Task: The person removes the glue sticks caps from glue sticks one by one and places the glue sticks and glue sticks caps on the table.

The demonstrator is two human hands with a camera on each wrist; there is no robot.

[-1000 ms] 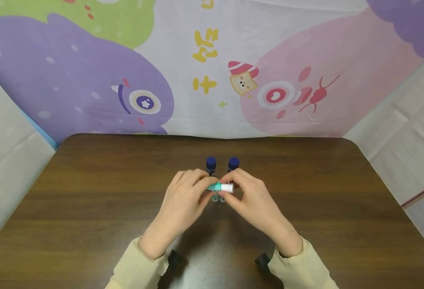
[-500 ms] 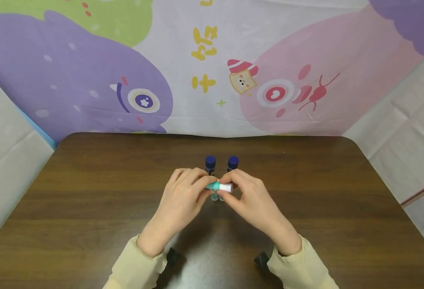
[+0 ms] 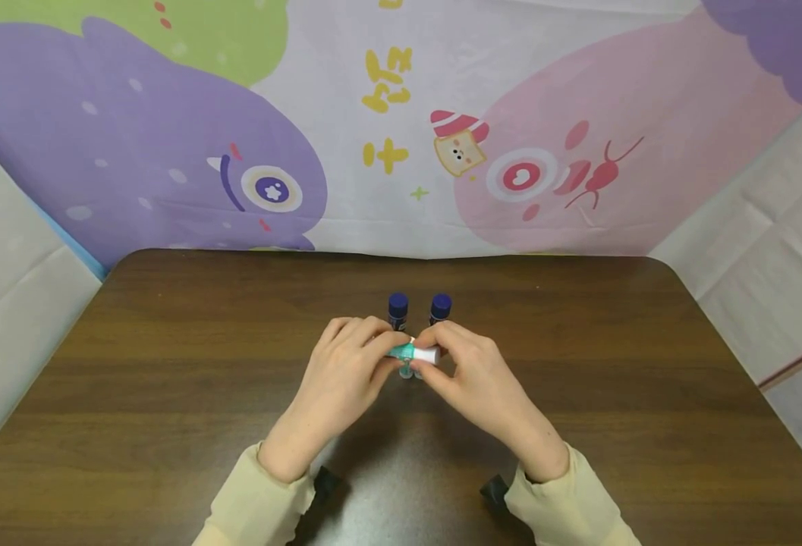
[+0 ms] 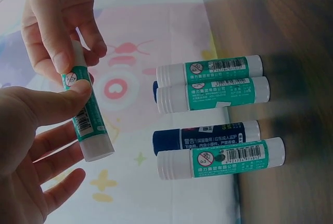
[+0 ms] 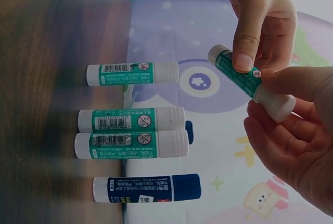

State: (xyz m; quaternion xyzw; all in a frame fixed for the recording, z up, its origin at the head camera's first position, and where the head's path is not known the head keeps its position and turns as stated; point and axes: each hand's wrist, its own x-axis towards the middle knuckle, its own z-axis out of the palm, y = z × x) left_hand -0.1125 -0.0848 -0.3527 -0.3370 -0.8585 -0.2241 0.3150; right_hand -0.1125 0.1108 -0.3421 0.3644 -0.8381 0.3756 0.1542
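Observation:
Both hands hold one green-labelled glue stick (image 3: 404, 352) sideways above the table, in front of my body. My left hand (image 3: 342, 371) grips its labelled body between thumb and fingers, leaving the white base (image 4: 97, 148) sticking out. At the other end, my right hand (image 3: 476, 371) pinches the white cap (image 5: 276, 107) with thumb and fingers. The cap sits on the body, with no gap visible. Just beyond and below the hands, more glue sticks stand upright: three green ones, such as this green glue stick (image 5: 132, 73), and two blue ones, including this blue glue stick (image 5: 145, 188).
The brown wooden table (image 3: 189, 364) carries the standing sticks near its middle; in the head view the hands partly cover them. Two of the green ones appear close together in the wrist views. A printed cartoon cloth (image 3: 346, 205) hangs along the table's far edge.

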